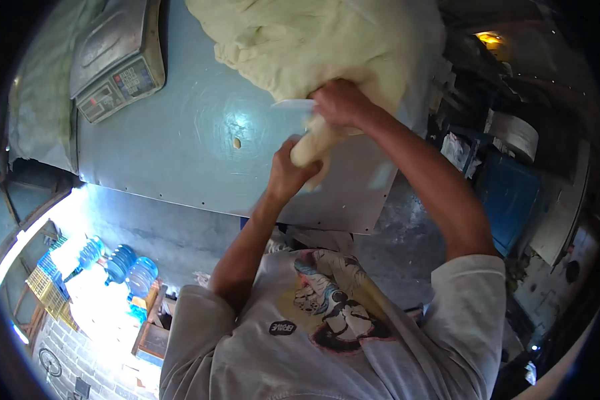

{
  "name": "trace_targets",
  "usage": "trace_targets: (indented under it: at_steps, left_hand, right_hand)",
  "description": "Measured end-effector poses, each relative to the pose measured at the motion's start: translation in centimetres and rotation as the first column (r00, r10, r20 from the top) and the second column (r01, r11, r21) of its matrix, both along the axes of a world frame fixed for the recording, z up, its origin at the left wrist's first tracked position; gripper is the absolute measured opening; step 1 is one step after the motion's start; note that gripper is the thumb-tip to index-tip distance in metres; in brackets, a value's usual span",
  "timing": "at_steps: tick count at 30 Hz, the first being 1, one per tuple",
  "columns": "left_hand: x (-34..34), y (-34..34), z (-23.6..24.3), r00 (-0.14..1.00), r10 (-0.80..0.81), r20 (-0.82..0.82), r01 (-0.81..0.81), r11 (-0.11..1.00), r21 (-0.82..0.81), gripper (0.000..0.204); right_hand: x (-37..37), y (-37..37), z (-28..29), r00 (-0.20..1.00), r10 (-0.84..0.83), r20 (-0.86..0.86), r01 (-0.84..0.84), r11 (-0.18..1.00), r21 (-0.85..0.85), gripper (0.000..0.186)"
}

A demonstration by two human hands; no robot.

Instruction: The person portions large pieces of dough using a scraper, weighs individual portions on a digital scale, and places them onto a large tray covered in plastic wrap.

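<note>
A large mass of pale dough (300, 40) lies across the far part of the grey metal-topped table (180, 153). My left hand (289, 175) is closed around a thick strip of dough (308, 148) that stretches up toward the mass. At the near edge of that mass is my right hand (340, 103), its fingers bent round a pale flat blade (293, 103) whose end sticks out to the left. The blade's handle is hidden in the fist, so its exact kind does not show. Slight motion blur covers both hands.
A digital scale (117, 67) stands at the table's far left. One small dough scrap (237, 143) lies on the tabletop. Blue water bottles (140, 275) and a yellow crate (49, 293) are on the lower left. A blue box-like object (507, 200) stands at the right.
</note>
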State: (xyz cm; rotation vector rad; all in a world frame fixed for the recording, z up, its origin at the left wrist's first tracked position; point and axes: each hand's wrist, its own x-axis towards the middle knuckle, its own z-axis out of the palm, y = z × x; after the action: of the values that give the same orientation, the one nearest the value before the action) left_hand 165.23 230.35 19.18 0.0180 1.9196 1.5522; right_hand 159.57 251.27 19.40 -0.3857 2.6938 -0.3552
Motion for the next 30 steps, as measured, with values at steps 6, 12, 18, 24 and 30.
trace_targets:
  at_steps: [6, 12, 18, 24, 30]
  left_hand:
    - [2.0, -2.5, 3.5, 0.762, -0.595, -0.255, 0.208, 0.598, -0.774, 0.072]
    - [2.8, 0.3, -0.3, 0.667, -0.589, -0.456, 0.203, 0.733, -0.649, 0.088]
    - [3.0, 1.7, -2.3, 0.724, -0.469, -0.505, 0.181, 0.836, -0.518, 0.075]
    - [-1.4, 0.3, 3.6, 0.903, -0.406, -0.139, 0.396, 0.914, -0.092, 0.059]
    - [-7.5, -9.3, 5.6, 0.525, -0.710, -0.469, 0.169, 0.628, -0.760, 0.063]
  right_hand:
    - [5.8, 2.5, 10.1, 0.979, 0.015, -0.202, -0.033, 0.995, -0.089, 0.016]
    - [9.1, 8.5, 4.7, 0.976, 0.154, -0.155, -0.130, 0.979, 0.156, 0.014]
    - [6.0, 9.2, 1.4, 0.974, 0.191, -0.124, -0.185, 0.981, 0.063, 0.016]
    - [4.7, 8.2, 0.9, 0.995, -0.040, 0.091, 0.037, 0.999, 0.038, 0.013]
    - [8.9, 0.1, 8.4, 0.904, -0.414, -0.105, 0.412, 0.910, -0.039, 0.017]
